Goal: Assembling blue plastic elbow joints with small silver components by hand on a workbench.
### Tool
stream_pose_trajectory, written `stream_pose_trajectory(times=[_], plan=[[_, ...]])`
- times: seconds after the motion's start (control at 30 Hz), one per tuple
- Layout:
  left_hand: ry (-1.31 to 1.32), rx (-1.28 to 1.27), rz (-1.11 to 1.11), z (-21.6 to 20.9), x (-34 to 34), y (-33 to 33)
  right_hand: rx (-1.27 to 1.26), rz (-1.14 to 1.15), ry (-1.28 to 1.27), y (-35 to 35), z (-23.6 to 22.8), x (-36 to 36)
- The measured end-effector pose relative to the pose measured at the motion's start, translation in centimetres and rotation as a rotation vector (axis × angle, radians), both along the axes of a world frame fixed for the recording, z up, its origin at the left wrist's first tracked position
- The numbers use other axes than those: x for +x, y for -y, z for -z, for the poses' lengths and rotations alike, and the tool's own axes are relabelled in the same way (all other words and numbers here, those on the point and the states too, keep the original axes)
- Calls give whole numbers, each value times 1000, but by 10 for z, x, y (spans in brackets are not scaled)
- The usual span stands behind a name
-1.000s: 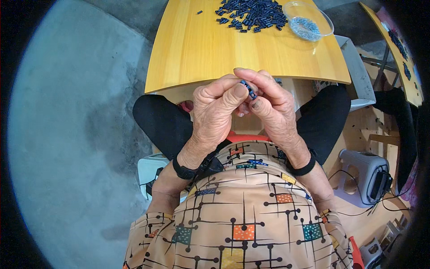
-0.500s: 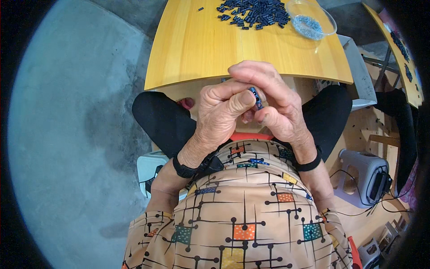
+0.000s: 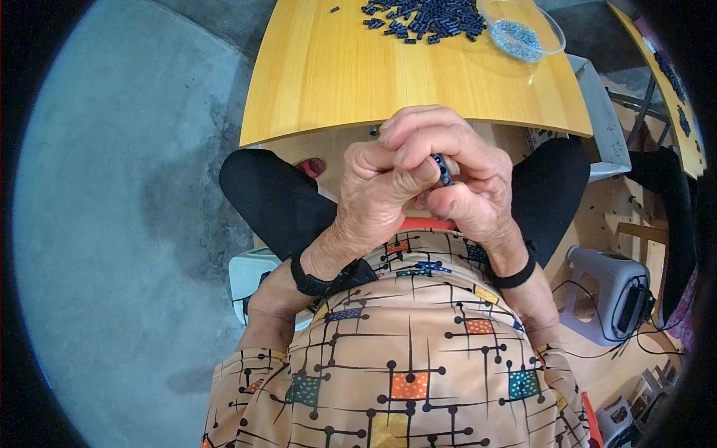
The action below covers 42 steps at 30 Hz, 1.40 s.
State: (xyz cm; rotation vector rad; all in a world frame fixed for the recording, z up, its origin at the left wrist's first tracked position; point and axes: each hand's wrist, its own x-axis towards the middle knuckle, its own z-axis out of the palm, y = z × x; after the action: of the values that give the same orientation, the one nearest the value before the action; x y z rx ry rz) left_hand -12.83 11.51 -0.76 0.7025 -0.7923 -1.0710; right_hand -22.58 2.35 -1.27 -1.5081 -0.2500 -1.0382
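Note:
Over my lap, just off the table's near edge, both hands meet around a small black block-like part with holes. My left hand is closed, its thumb pressed against the part's left side. Curled round from the other side, my right hand has its thumb below the part and its fingers arched above it. Fingers cover much of the part. On the wooden table ahead lies a heap of similar small black parts. To its right stands a clear round bowl with small silvery pieces inside.
A single black part lies apart at the table's far left. A grey bin stands by the table's right side. Lower right are a grey plastic stool with cables and another table bearing black parts. A pale stool is at left.
Both hands have shifted slightly right with the part between them. My right fingers have curled further over the part, and its thumb has come closer.

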Motion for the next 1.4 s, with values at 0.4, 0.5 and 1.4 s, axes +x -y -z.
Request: stream_pose_trajectory(times=[0.4, 0.5, 1.4], plan=[[131, -41, -71, -6, -9, -6, -10, 45, 31, -5, -13, 2], [-149, -96, -80, -4, -14, -2, -75, 110, 15, -3, -12, 4], [-59, 39, -104, 3, -10, 1, 130, -16, 32, -4, 0, 18]])
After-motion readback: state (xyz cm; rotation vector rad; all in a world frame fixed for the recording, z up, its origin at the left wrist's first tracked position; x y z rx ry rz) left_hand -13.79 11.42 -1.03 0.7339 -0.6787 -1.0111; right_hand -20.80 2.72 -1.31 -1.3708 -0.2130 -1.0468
